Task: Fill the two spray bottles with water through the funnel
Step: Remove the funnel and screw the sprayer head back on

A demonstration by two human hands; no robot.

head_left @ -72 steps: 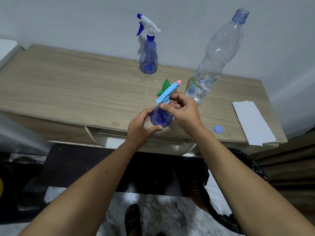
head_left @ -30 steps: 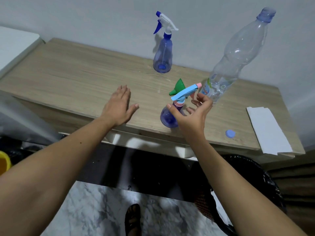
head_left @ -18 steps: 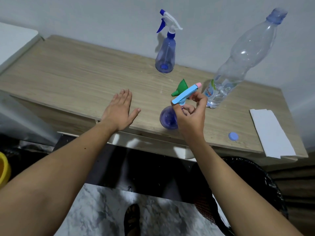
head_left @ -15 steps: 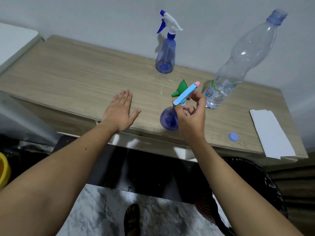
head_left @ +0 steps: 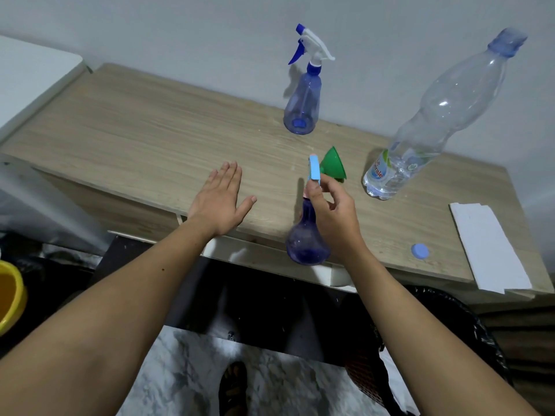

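Observation:
A small round purple spray bottle [head_left: 307, 238] with a light-blue trigger head [head_left: 314, 167] hangs over the table's front edge, tilted. My right hand [head_left: 333, 214] grips it at the neck just under the head. My left hand [head_left: 220, 202] lies flat and open on the wooden table [head_left: 135, 136], left of the bottle. A taller blue spray bottle [head_left: 303, 103] with a white and blue head stands at the back near the wall. A green funnel [head_left: 332, 166] lies on its side behind my right hand. A large clear water bottle [head_left: 432, 121], uncapped and partly filled, stands at the right.
A blue bottle cap [head_left: 420, 251] lies near the front right edge. White folded paper [head_left: 489, 244] sits at the far right. A black bin [head_left: 435, 340] stands under the table's right side, a yellow tub [head_left: 9, 298] at the far left. A sandalled foot [head_left: 232, 388] is below.
My left hand let go of the small bottle and settled flat on the table. My right hand regripped the neck, turned the head to point away, and moved the bottle toward the front edge.

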